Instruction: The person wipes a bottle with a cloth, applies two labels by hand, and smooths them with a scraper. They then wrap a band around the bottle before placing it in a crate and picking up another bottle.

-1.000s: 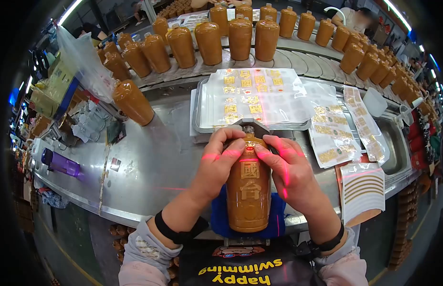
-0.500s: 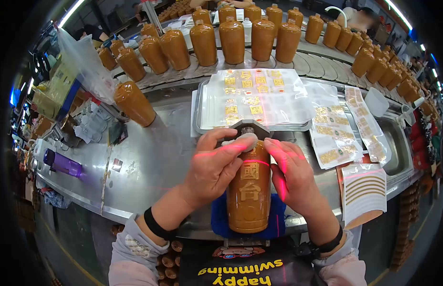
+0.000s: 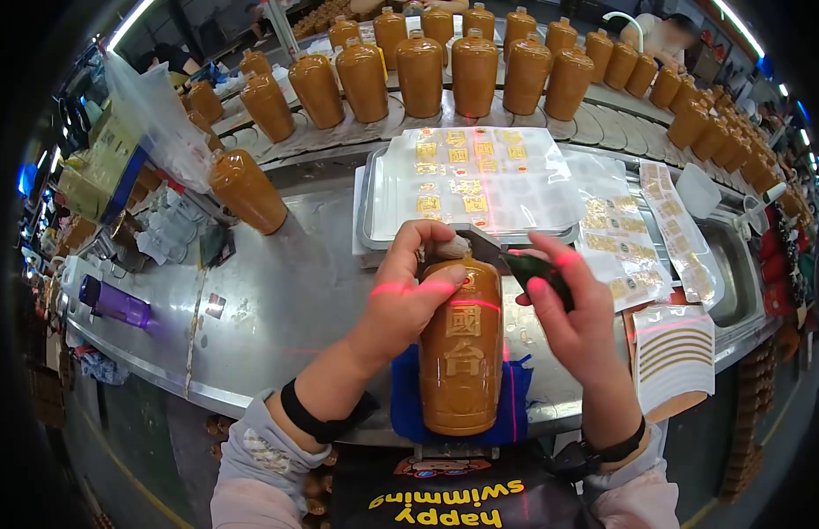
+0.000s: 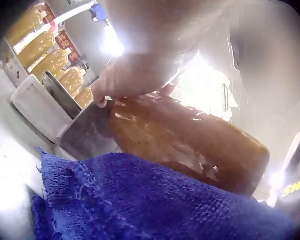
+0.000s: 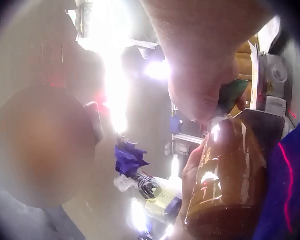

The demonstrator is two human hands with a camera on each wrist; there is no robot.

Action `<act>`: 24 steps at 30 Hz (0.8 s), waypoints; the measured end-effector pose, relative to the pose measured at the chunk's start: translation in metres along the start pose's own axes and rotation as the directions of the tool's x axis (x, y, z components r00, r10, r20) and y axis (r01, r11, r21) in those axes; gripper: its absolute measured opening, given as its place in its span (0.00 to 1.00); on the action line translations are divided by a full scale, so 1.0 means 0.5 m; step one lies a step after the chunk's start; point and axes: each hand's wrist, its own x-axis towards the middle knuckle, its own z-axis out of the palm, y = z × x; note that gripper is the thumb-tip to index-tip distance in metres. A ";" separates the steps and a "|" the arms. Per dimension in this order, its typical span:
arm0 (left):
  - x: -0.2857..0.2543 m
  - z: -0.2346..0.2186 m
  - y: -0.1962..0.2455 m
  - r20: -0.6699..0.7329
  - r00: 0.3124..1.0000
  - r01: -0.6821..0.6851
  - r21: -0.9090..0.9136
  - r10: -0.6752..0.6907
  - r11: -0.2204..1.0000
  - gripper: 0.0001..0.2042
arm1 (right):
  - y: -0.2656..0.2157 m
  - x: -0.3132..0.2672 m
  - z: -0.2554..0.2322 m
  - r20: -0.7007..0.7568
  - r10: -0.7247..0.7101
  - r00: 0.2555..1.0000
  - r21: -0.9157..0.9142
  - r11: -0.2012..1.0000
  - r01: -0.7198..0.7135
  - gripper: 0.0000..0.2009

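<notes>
A glossy brown bottle (image 3: 462, 370) with raised gold characters and a small red mark leans back on a blue towel (image 3: 409, 397), its neck toward a dark grey bracket (image 3: 484, 247). My left hand (image 3: 396, 295) grips the bottle's shoulder, thumb on the front and fingers bent near the neck. A whitish, textured covering (image 3: 453, 248) shows at its fingertips and hides part of the neck. My right hand (image 3: 577, 304), raised just off the bottle's right side, pinches a thin dark green piece (image 3: 537, 275), which also shows in the right wrist view.
Behind the bottle, a metal tray (image 3: 367, 207) bears sheets of gold stickers (image 3: 480, 172). More sticker sheets (image 3: 617, 247) lie on the right, near a sink (image 3: 736, 273). Brown bottles line a conveyor (image 3: 594, 132) at the back; another bottle (image 3: 248, 192) and a purple flask (image 3: 118, 304) stand left.
My right hand has left the bottle's shoulder, moved right and up, and now holds the green piece. My left hand shifted across the neck and back. The conveyor bottles moved right.
</notes>
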 end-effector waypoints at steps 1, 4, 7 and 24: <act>0.002 0.000 -0.001 0.003 1.000 0.012 0.005 -0.012 1.000 0.18 | 0.002 0.006 -0.003 -0.015 0.020 1.000 0.076 0.997 -0.019 0.21; 0.003 0.004 -0.005 -0.024 1.000 0.004 0.061 -0.002 0.998 0.17 | -0.018 0.017 -0.007 -0.044 0.072 0.996 0.148 0.987 -0.065 0.17; 0.003 0.011 -0.002 -0.035 0.997 0.052 -0.304 -0.066 0.951 0.16 | -0.041 0.028 0.000 -0.020 0.041 0.999 0.058 0.998 -0.040 0.13; -0.026 -0.016 -0.002 0.056 0.912 -0.397 0.377 0.407 0.837 0.16 | 0.025 0.007 0.032 -0.021 0.244 0.970 0.190 0.953 -0.235 0.10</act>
